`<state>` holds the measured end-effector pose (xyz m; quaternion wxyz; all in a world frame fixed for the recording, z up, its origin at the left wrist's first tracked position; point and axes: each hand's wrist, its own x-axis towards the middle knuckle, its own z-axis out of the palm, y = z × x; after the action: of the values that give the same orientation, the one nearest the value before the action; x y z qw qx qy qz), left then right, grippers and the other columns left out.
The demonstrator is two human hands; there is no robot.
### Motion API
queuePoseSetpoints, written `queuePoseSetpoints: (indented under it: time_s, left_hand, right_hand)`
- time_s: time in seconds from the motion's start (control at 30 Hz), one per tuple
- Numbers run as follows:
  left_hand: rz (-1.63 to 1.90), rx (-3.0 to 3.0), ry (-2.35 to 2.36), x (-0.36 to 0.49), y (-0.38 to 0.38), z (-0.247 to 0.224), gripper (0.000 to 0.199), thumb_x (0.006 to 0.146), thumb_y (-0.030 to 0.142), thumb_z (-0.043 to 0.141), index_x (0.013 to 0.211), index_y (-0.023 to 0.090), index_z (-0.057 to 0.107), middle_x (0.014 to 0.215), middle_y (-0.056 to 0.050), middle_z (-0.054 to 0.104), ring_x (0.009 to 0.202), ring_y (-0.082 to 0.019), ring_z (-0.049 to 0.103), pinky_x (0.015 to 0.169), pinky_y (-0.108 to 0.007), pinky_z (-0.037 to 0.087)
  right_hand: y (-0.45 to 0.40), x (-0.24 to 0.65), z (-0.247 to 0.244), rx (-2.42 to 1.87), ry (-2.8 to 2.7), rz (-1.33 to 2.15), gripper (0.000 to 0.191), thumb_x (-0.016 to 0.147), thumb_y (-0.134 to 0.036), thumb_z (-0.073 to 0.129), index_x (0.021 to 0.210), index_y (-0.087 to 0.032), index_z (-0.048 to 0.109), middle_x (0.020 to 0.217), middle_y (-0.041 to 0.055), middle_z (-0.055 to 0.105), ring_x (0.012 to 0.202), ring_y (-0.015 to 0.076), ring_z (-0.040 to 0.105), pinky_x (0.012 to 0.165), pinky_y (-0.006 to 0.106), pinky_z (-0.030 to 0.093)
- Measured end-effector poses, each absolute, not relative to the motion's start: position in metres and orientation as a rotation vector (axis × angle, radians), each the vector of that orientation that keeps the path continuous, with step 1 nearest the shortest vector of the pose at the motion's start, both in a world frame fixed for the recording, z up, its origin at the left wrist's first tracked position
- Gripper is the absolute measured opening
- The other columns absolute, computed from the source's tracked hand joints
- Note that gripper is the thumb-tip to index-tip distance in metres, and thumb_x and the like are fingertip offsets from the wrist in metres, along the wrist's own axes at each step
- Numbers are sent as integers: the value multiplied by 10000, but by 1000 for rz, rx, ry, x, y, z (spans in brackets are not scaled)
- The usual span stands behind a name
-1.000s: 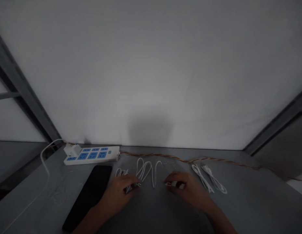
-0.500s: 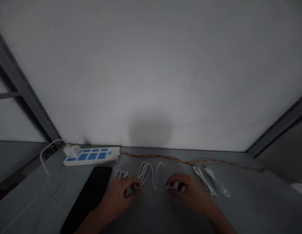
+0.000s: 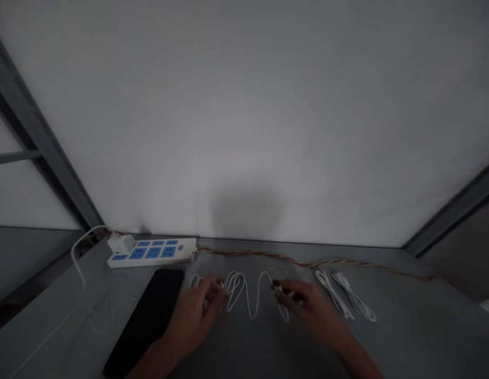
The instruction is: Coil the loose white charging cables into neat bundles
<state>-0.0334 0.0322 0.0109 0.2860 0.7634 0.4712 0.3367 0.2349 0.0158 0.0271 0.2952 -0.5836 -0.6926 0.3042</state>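
1. Grey metal makes the upright post at your far left, beside the pale wall panel that fills the view ahead of you.
2. Next, a white cord curves down over the grey table from a white charger seated at the left end of the blue-and-white power strip.
3. Nearer you lies a black phone, flat and slanting, its right edge just beside your left wrist.
4. Your left hand has thumb and fingers curled toward each other at the left side of the looped white cable; blur and dim light mean you cannot tell whether they pinch it. Some thin white loops show just behind the knuckles.
5. Between your hands, which are apart, that cable lies in loops, then dips and rises in a wave toward the right.
6. Your right hand clamps a small connector between thumb and fingers, with a short white loop below it.
7. Twisted red-and-yellow wires run from the strip behind both hands.
8. Right of your right hand rest two bundled white cables, side by side.
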Motion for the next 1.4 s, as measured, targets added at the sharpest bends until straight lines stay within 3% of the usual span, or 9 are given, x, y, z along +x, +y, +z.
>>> queuePoseSetpoints:
  time_s: [0.17, 0.33, 0.5, 0.6, 0.77, 0.9, 1.13, 1.3, 1.4]
  left_hand:
    - [934, 1925, 1332, -33, 31, 10, 274, 1004, 369, 312, 1170, 195, 441, 660, 32, 646, 528, -159, 591, 529, -251, 422]
    - [817, 2030, 1579, -32, 32, 17, 264, 924, 384, 487, 1065, 188, 593, 621, 39, 565, 572, -174, 596, 574, -265, 425]
    - [468, 2223, 1691, -32, 32, 23, 275, 892, 381, 552, 1056, 189, 663, 811, -45, 711, 770, -229, 677, 701, -304, 462]
    - [258, 2360, 1612, -32, 29, 25, 229, 914, 343, 517, 969, 208, 694, 923, -68, 747, 894, -250, 689, 761, -315, 467]
    - [25, 2476, 1599, -30, 27, 26, 311, 941, 263, 432, 809, 192, 705, 842, -95, 751, 847, -274, 700, 702, -330, 464]
    - [121, 2475, 1554, -28, 25, 25, 354, 963, 292, 411, 762, 197, 686, 790, -78, 742, 797, -264, 698, 675, -327, 449]
    - [407, 2392, 1613, -27, 26, 17, 295, 964, 290, 398, 784, 195, 611, 721, -52, 706, 681, -218, 670, 622, -305, 395]
    - [529, 2289, 1740, -30, 30, 20, 333, 969, 343, 375, 742, 204, 575, 634, -37, 657, 616, -222, 652, 582, -299, 346]
    - [621, 2211, 1768, -33, 31, 22, 332, 943, 325, 385, 675, 216, 546, 602, -14, 625, 582, -194, 630, 576, -282, 326]
  right_hand:
    - [19, 236, 19, -1588, -1750, 671, 399, 935, -512, 385, 857, -204, 627, 723, 20, 650, 681, 203, 616, 593, 281, 443]
    - [20, 241, 12, -1739, -1526, 638, 433, 941, -564, 267, 744, -247, 486, 636, -3, 573, 573, 191, 608, 566, 295, 461]
    - [21, 238, 9, -1921, -1511, 622, 430, 786, -641, 520, 863, -219, 545, 668, 28, 640, 623, 240, 642, 565, 323, 461]
    - [21, 232, 2, -1946, -1545, 689, 423, 702, -570, 653, 895, -205, 561, 730, 31, 676, 647, 234, 648, 571, 312, 453]
    - [19, 225, -5, -1844, -1634, 748, 265, 681, -319, 662, 898, -214, 551, 732, -7, 673, 631, 186, 624, 566, 272, 429]
    - [14, 217, -2, -1899, -1630, 785, 341, 690, -465, 696, 863, -228, 521, 729, -8, 650, 651, 197, 614, 570, 281, 417]
    - [9, 205, -14, -1776, -1702, 772, 200, 766, -242, 545, 964, -236, 514, 742, 4, 662, 655, 199, 622, 582, 286, 411]
    - [21, 224, 1, -1545, -1413, 819, 357, 822, -393, 518, 1132, -217, 510, 672, -14, 670, 521, 178, 562, 506, 279, 413]
    - [27, 236, 13, -1476, -1233, 856, 366, 785, -479, 567, 1005, -190, 597, 611, -34, 608, 434, 138, 476, 418, 255, 355]
